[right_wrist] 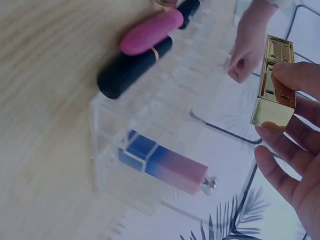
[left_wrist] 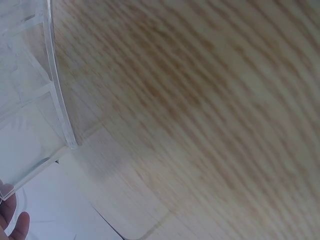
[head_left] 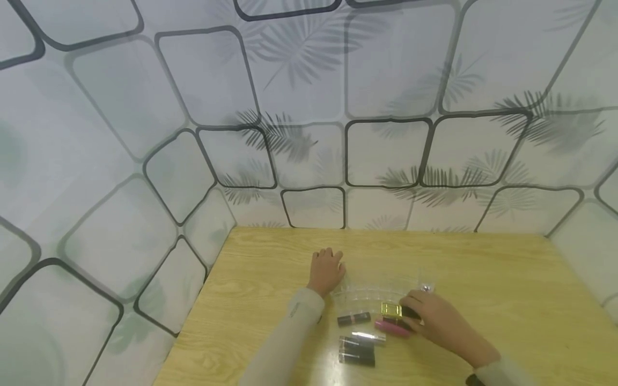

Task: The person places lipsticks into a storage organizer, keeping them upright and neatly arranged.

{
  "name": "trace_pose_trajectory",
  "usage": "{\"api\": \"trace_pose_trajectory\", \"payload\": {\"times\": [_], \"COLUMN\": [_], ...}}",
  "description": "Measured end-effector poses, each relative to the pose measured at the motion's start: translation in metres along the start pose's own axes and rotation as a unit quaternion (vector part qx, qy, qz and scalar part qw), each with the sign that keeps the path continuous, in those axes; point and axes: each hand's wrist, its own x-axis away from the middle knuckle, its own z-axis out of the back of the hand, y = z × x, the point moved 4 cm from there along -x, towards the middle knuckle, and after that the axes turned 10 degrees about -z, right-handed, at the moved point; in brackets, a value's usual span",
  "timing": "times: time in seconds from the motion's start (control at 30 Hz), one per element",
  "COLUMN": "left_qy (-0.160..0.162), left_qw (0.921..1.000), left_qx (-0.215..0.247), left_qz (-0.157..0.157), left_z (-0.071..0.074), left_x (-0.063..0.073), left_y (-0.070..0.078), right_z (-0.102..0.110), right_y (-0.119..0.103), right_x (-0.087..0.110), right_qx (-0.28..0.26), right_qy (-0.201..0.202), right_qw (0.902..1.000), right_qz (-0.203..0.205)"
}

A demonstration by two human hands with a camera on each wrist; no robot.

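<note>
Find gold lipstick case just beside the near right portion of the clear organizer, held aloft in the right hand. Note grip closed to case width only, thumb laid on one flat face, fingers curled behind. Find left hand at the organizer's left end, fingertips at its corner; cannot tell from these views whether pinching or merely resting. Judge case light, rigid and slick, mirror finish likely to slip or smudge; advise hold on opposite flat faces around the middle. Judge organizer stiff but brittle, and light enough to slide under a knock.

Observe thin, see-through walls on organizer, easily misjudged. Observe blue-and-pink tube standing in organizer's right end, jewelled tip a snagging hazard. Record pink tube lying against banded black tube at organizer's near side, with silver tube and black tubes farther out on same side: tight for low passes. Rate room for moving widest beyond organizer's far side and to its right.
</note>
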Motion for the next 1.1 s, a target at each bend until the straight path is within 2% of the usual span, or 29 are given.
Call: {"api": "trace_pose_trajectory", "payload": {"times": [0.37,0.57,0.8,1.1], "left_qy": [0.002,0.014,0.012,0.015], "left_qw": [1.0,0.9998,0.9998,0.9998], "left_qx": [0.008,0.012,0.015,0.014], "left_qz": [0.0,-0.003,-0.001,-0.001], "left_z": [0.001,0.004,0.004,0.002], "left_x": [0.001,0.001,0.001,0.001], "left_y": [0.0,0.001,0.001,0.0], "right_z": [0.016,0.021,0.027,0.024], "right_y": [0.013,0.016,0.013,0.01], "right_x": [-0.02,-0.028,-0.037,-0.04], "right_qx": [-0.005,0.0,-0.019,-0.05], "right_qy": [0.014,0.018,0.014,0.009], "right_qw": [0.9999,0.9998,0.9997,0.9985], "right_qz": [0.003,-0.004,-0.01,-0.018]}}
